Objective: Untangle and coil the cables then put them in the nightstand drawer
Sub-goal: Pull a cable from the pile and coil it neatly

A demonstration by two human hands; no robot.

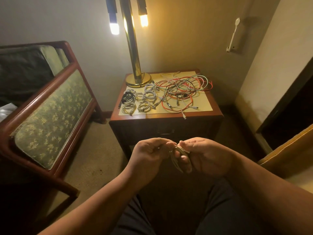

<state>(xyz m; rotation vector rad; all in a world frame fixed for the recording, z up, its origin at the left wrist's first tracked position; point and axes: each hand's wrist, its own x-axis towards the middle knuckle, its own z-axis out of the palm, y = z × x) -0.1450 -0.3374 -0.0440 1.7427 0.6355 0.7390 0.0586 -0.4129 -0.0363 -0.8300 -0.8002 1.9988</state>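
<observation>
Lap (133,217) — cable-strewn nightstand (169,120), beige carpet (94,150)

The left hand (149,153) and right hand (205,156) are bare, as are the left forearm (94,197) and right forearm (264,177) for as far as they show. Dark trousers (135,217) (black or navy, the dim light hides which) cover both thighs, plain cloth with a few soft creases.

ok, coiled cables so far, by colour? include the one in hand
Black coil on nightstand: 1
Light coils on nightstand: 6
Held light coil, gripped by left hand and right hand: 1
Total: 8
Tangled pile not counted.
</observation>
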